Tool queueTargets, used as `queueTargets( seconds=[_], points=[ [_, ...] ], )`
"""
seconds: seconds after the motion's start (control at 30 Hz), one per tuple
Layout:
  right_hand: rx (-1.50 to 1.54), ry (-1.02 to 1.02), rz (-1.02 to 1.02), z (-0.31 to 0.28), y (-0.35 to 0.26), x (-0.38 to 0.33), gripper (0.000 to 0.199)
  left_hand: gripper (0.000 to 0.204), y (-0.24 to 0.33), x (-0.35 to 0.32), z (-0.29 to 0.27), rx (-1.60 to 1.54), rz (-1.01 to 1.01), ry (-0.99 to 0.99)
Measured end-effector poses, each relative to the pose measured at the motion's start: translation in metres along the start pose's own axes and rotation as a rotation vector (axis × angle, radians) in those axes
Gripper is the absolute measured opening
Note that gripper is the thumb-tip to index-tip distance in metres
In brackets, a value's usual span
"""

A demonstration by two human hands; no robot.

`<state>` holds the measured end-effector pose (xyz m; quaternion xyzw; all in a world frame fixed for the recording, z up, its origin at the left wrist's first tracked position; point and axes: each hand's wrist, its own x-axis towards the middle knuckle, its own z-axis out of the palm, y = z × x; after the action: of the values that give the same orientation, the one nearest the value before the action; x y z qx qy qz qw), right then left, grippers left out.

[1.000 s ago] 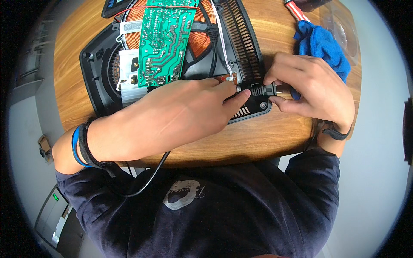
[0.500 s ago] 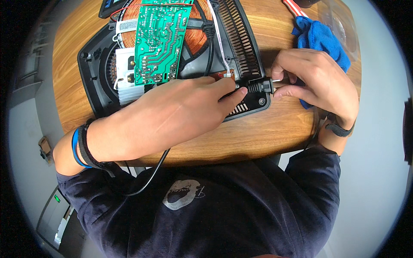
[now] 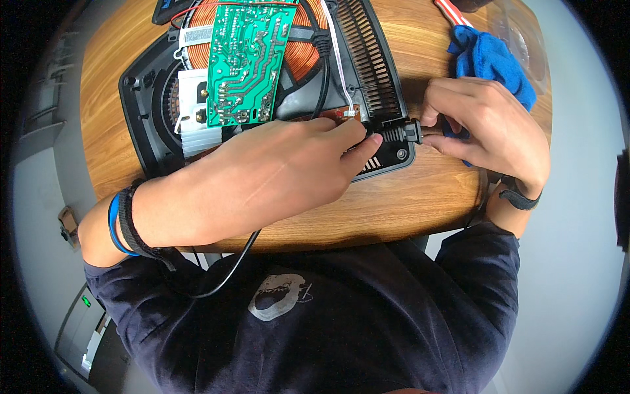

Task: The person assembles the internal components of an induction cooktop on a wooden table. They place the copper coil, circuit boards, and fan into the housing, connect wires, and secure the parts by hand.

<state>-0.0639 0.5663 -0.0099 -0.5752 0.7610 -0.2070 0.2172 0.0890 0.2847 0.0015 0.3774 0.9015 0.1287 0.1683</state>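
My left hand (image 3: 262,167) reaches across the near side of an opened induction cooker (image 3: 136,111) and grips a black power plug (image 3: 405,131) at its ribbed cord end. The plug lies level over the housing's right corner, its prong end facing right. At that end, the fingers of my right hand (image 3: 492,121) pinch around the metal prongs, which they mostly hide. Inside the housing are a green circuit board (image 3: 246,65), a copper coil (image 3: 306,49) and a silver heat sink (image 3: 198,139). A small red-brown board (image 3: 341,114) is partly covered by my left fingers.
A blue cloth (image 3: 492,62) lies beyond my right hand, near a red-and-white striped object (image 3: 449,12) and a clear plastic container (image 3: 515,39). A black cable (image 3: 243,256) loops below the edge of the wooden table (image 3: 295,233). White wires (image 3: 338,56) run across the housing.
The plug and both hands have shifted slightly right. My right fingers now cover more of the prongs. The green board has tilted or shifted a little.
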Motion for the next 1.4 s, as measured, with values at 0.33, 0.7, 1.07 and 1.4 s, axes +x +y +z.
queueTargets(
  seconds=[0.33,0.7,1.07,1.4],
  points=[
    [0.025,0.065,-0.05,0.01,0.007,0.007,0.031,0.061,-0.001,-0.007,-0.006,0.015,-0.064,-0.003],
    [0.061,0.064,-0.051,0.012,0.01,0.0,0.026,0.066,-0.002,-0.007,-0.013,-0.026,-0.047,-0.039],
    [-0.018,0.016,-0.067,0.01,0.007,0.002,0.015,0.065,-0.003,-0.009,-0.009,0.053,-0.05,0.023],
    [0.089,0.015,-0.026,0.015,0.013,0.004,0.011,0.06,-0.008,-0.009,-0.004,0.043,-0.013,0.041]
  ],
)
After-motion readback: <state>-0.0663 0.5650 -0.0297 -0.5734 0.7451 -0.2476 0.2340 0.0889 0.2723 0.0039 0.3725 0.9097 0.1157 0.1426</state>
